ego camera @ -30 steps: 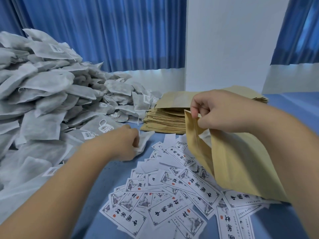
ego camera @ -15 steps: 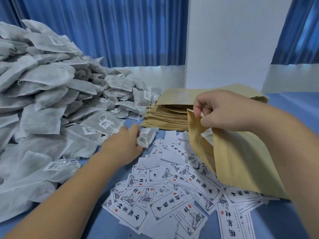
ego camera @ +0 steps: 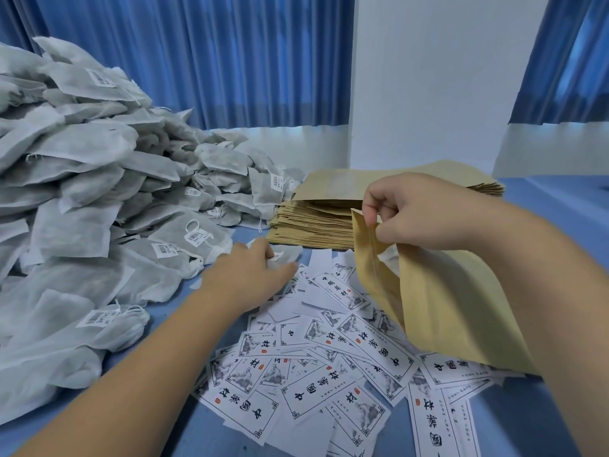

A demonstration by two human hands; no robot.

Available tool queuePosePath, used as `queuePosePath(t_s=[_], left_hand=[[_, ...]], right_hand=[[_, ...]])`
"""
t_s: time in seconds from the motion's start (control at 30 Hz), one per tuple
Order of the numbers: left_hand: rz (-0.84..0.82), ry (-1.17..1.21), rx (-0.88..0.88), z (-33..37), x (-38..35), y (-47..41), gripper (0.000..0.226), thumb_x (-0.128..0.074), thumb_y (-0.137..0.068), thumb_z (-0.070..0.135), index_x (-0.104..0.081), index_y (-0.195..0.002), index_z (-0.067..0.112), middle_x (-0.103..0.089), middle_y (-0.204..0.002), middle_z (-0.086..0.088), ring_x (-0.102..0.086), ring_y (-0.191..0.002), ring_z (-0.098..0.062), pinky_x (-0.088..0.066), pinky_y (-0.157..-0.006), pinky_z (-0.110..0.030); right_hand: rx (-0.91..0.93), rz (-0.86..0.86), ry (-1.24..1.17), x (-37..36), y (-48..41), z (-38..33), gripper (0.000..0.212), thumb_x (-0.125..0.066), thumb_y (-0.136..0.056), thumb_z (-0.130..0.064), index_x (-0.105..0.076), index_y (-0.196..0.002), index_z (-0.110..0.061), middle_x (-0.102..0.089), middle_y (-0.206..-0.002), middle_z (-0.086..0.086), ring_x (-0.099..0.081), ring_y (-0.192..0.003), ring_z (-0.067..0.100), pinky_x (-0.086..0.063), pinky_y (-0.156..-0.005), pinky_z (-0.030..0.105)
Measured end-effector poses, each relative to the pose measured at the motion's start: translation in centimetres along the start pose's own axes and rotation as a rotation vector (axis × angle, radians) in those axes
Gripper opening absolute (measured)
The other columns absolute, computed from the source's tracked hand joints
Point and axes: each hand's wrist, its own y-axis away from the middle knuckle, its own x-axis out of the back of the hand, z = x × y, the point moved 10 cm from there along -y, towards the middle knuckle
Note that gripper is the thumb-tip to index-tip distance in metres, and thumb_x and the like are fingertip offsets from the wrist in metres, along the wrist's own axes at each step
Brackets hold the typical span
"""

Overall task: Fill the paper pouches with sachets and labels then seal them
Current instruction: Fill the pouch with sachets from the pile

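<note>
My right hand [ego camera: 405,214] pinches the top edge of a brown paper pouch [ego camera: 438,305] and holds its mouth open above the labels; something white shows inside the mouth. My left hand [ego camera: 247,277] lies at the foot of the sachet heap, its fingers curled round a white sachet [ego camera: 286,255]. Printed white labels [ego camera: 329,364] lie scattered on the blue table in front of me. A big heap of white sachets [ego camera: 85,206] fills the left side.
A stack of flat brown pouches [ego camera: 316,219] lies behind the labels in the middle. A white pillar [ego camera: 428,80] and blue curtains [ego camera: 197,54] stand behind the table. Bare blue tabletop [ego camera: 557,206] shows at the right.
My left hand has drawn a sachet out of the heap toward the right, over the labels. My right hand keeps the pouch open in nearly the same place.
</note>
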Motion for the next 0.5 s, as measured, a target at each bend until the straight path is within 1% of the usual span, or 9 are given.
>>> queuePosePath(t_s=[0.07,0.1,0.2,0.3,0.37,0.4,0.43,0.47,0.5], left_hand=[[0.061,-0.081,0.009,0.0,0.2,-0.2,0.047,-0.051,-0.08,0.064,-0.041,-0.114,0.032,-0.047,-0.113,-0.002,-0.052,-0.103,-0.029,-0.048,-0.085,-0.041],[0.089,-0.084,0.01,-0.2,0.4,-0.3,0.045,-0.053,-0.081,0.058,-0.04,-0.114,0.031,-0.047,-0.113,-0.002,-0.052,-0.101,-0.03,-0.049,-0.083,-0.04],[0.163,-0.033,-0.012,-0.7,1.1,-0.8,0.037,-0.056,-0.082,0.042,-0.04,-0.113,0.031,-0.05,-0.113,-0.003,-0.053,-0.099,-0.03,-0.048,-0.082,-0.04],[0.218,0.036,-0.025,-1.8,1.9,-1.2,0.041,-0.063,-0.079,0.03,-0.041,-0.114,0.029,-0.052,-0.118,-0.004,-0.053,-0.101,-0.029,-0.046,-0.08,-0.038],[0.314,0.118,-0.071,-1.8,3.5,-0.9,0.044,-0.064,-0.078,0.025,-0.043,-0.117,0.027,-0.054,-0.12,-0.004,-0.053,-0.103,-0.028,-0.044,-0.079,-0.035],[0.387,0.19,-0.122,-1.3,4.7,-0.4,0.045,-0.065,-0.077,0.023,-0.044,-0.117,0.026,-0.056,-0.117,-0.001,-0.054,-0.102,-0.024,-0.043,-0.077,-0.034],[0.451,0.288,-0.191,-0.5,6.0,0.4,0.045,-0.065,-0.076,0.022,-0.045,-0.116,0.029,-0.058,-0.11,0.005,-0.056,-0.097,-0.017,-0.042,-0.072,-0.032],[0.485,0.4,-0.274,0.6,7.2,1.5,0.046,-0.066,-0.075,0.023,-0.044,-0.114,0.033,-0.059,-0.103,0.014,-0.057,-0.091,-0.009,-0.041,-0.067,-0.03],[0.484,0.509,-0.362,2.1,8.2,2.7,0.048,-0.068,-0.073,0.025,-0.043,-0.113,0.037,-0.06,-0.098,0.019,-0.058,-0.084,-0.002,-0.043,-0.063,-0.027]], right_hand=[[-0.002,-0.001,-0.001,0.0,0.0,0.1,0.018,-0.057,-0.075,-0.005,-0.06,-0.075,-0.023,-0.051,-0.049,-0.015,-0.045,-0.045,0.0,-0.035,-0.049,0.02],[-0.003,0.001,-0.003,0.0,0.0,0.1,0.019,-0.057,-0.075,-0.005,-0.06,-0.075,-0.023,-0.051,-0.049,-0.015,-0.045,-0.045,0.0,-0.035,-0.049,0.02],[-0.002,0.011,-0.026,0.3,0.1,0.3,0.02,-0.056,-0.075,-0.004,-0.06,-0.075,-0.023,-0.051,-0.052,-0.011,-0.043,-0.045,0.001,-0.036,-0.05,0.021],[0.005,0.005,-0.067,0.6,0.3,0.4,0.02,-0.056,-0.076,-0.002,-0.061,-0.076,-0.021,-0.049,-0.053,-0.008,-0.041,-0.045,0.004,-0.035,-0.047,0.019],[0.014,-0.009,-0.097,0.7,0.5,0.3,0.019,-0.057,-0.076,-0.001,-0.061,-0.077,-0.019,-0.047,-0.051,-0.009,-0.04,-0.044,0.005,-0.033,-0.044,0.016],[0.018,-0.014,-0.11,0.9,0.6,0.3,0.019,-0.057,-0.076,0.0,-0.06,-0.078,-0.018,-0.046,-0.05,-0.009,-0.039,-0.043,0.005,-0.032,-0.042,0.014],[0.02,-0.013,-0.122,1.0,0.6,0.3,0.02,-0.056,-0.075,0.001,-0.06,-0.078,-0.018,-0.046,-0.049,-0.009,-0.038,-0.042,0.005,-0.031,-0.041,0.014],[0.021,-0.006,-0.135,1.2,0.7,0.4,0.02,-0.056,-0.075,0.002,-0.06,-0.078,-0.017,-0.046,-0.048,-0.008,-0.038,-0.041,0.005,-0.031,-0.041,0.013],[0.019,0.003,-0.145,1.4,0.7,0.5,0.02,-0.056,-0.075,0.003,-0.06,-0.078,-0.016,-0.046,-0.048,-0.008,-0.038,-0.04,0.005,-0.031,-0.04,0.013]])
